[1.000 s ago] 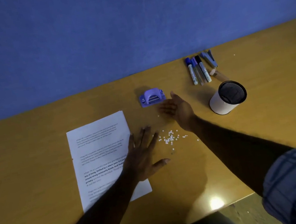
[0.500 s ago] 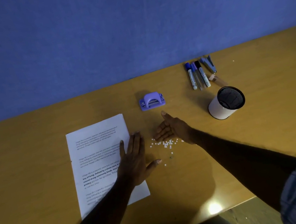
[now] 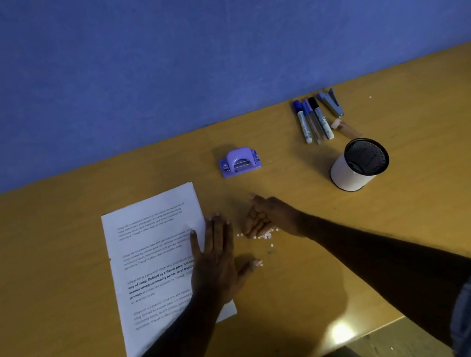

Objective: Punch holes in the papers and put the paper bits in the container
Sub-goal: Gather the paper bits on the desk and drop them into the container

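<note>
Two hands: left hand flat, fingers spread, on the papers; right hand cupped, empty, against paper bits. One hole punch, one cup, three markers.

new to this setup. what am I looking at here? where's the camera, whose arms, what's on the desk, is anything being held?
There is no robot: these are a person's bare arms, filmed by one wide-angle camera on their head, looking down at a wooden desk against a blue wall.

The left hand lies flat, partly on the printed papers. The right hand is cupped on edge against a small scatter of white paper bits, apparently gathering them. Neither hand holds anything that I can see.

Further back sit a purple hole punch, a white container with a dark inside, some markers and what looks like a stapler.
</note>
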Demonstrator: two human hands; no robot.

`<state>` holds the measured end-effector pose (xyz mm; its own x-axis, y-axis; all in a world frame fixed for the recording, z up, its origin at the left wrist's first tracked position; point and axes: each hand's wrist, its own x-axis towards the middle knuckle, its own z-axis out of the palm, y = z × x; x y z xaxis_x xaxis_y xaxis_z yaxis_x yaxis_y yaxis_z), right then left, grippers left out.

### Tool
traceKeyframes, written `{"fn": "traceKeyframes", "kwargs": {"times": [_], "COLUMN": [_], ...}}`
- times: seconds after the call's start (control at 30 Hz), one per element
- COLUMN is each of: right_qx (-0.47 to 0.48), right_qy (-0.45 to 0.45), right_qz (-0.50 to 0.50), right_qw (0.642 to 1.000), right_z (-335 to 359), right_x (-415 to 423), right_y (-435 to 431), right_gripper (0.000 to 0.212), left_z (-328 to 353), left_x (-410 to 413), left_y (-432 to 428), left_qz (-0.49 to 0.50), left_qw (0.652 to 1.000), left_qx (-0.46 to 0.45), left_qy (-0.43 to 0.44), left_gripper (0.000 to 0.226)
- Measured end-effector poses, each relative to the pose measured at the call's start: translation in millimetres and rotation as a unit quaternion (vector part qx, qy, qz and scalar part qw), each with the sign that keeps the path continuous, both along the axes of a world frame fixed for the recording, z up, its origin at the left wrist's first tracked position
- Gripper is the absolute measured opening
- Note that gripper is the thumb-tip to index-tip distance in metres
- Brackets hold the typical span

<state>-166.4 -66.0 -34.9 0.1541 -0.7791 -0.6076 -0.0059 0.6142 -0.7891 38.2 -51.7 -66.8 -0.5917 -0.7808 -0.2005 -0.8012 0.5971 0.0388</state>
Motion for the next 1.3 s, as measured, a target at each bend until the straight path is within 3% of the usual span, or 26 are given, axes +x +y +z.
{"fn": "traceKeyframes", "kwargs": {"times": [0.1,0.2,0.27,0.43,0.6,0.7,0.87,1.0,1.07,1.13,1.2,1.3], "right_qx": [-0.028,-0.091,-0.102,-0.099,-0.104,-0.097,-0.091,-0.172,-0.209,-0.213,-0.234,-0.269], "right_qy": [-0.037,-0.082,-0.119,-0.201,-0.22,-0.194,-0.103,0.057,0.202,0.384,0.502,0.559], "right_qz": [-0.171,-0.386,-0.463,-0.57,-0.57,-0.535,-0.415,-0.345,-0.236,-0.022,0.165,0.237], "right_qw": [0.984,0.914,0.872,0.791,0.785,0.817,0.899,0.921,0.927,0.898,0.816,0.748], "right_z": [1,-3,-10,-24,-27,-24,-16,-12,-16,-25,-38,-48], "right_x": [-25,-62,-71,-62,-19,9,21,0,-9,-15,-14,-3], "right_y": [20,50,72,92,83,80,76,61,51,46,50,67], "right_gripper": [0.073,0.075,0.072,0.076,0.076,0.076,0.067,0.062,0.052,0.049,0.064,0.086], "left_z": [0,2,2,-2,-4,-2,4,8,10,12,13,14], "left_x": [-1,-6,-13,-23,-19,-15,-7,-2,1,2,4,5], "left_y": [3,9,15,23,25,28,25,19,17,16,14,13], "left_qz": [-0.026,-0.04,-0.052,-0.066,-0.101,-0.107,-0.094,-0.068,-0.057,-0.053,-0.054,-0.066], "left_qw": [1.0,0.999,0.998,0.997,0.994,0.994,0.995,0.997,0.998,0.998,0.998,0.998], "left_qx": [-0.006,0.002,0.008,0.011,0.024,0.024,0.022,0.022,0.015,0.013,0.006,-0.004], "left_qy": [0.008,0.016,0.026,0.03,0.02,0.021,0.025,0.005,0.007,0.008,0.011,0.02], "left_gripper": [0.102,0.099,0.098,0.102,0.1,0.097,0.093,0.098,0.097,0.097,0.097,0.098]}}
